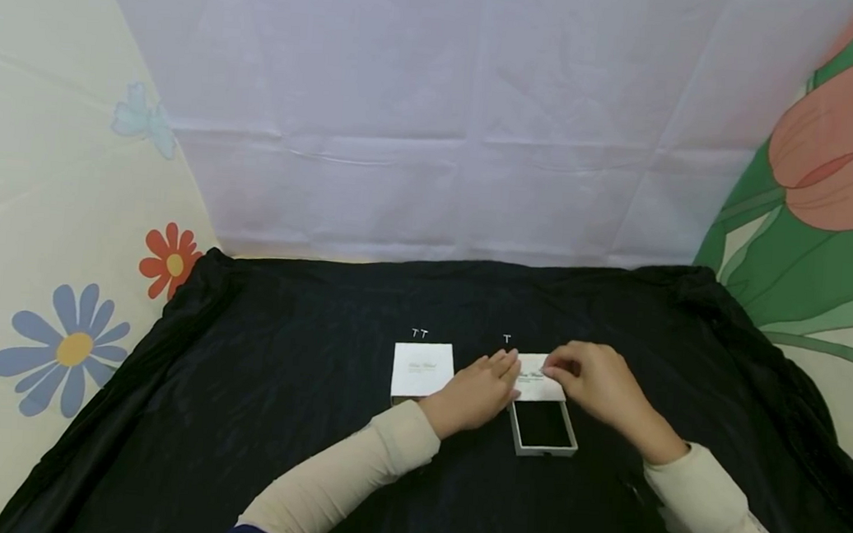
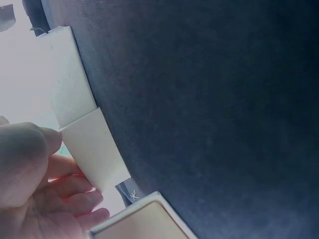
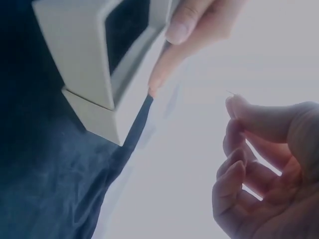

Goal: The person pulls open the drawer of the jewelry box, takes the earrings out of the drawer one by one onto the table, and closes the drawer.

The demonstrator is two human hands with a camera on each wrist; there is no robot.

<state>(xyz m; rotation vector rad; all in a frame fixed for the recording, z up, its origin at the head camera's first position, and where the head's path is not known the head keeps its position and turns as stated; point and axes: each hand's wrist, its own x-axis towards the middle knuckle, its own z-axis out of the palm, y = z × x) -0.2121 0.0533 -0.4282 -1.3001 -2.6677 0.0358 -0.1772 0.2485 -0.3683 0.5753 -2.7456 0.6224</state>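
Two white drawer boxes with printed lids stand on the black cloth. The right box (image 1: 540, 379) has its dark-lined drawer (image 1: 523, 451) pulled out toward me. Along that box's left side my left hand (image 1: 471, 393) rests its fingers; the left wrist view shows thumb and fingers against the white side wall (image 2: 94, 149). Above the lid, my right hand (image 1: 600, 386) pinches a tiny thin piece (image 3: 230, 92) between thumb and forefinger; its kind is too small to tell. The left box (image 1: 423, 365) lies beside my left hand, partly hidden by the wrist.
Small white T-shaped pieces lie behind the boxes: a pair (image 1: 419, 333) behind the left one and a single piece (image 1: 506, 338) behind the right. Black cloth (image 1: 301, 357) covers the table. A white sheet (image 1: 466, 121) hangs at the back, with flower-printed cloth on both sides.
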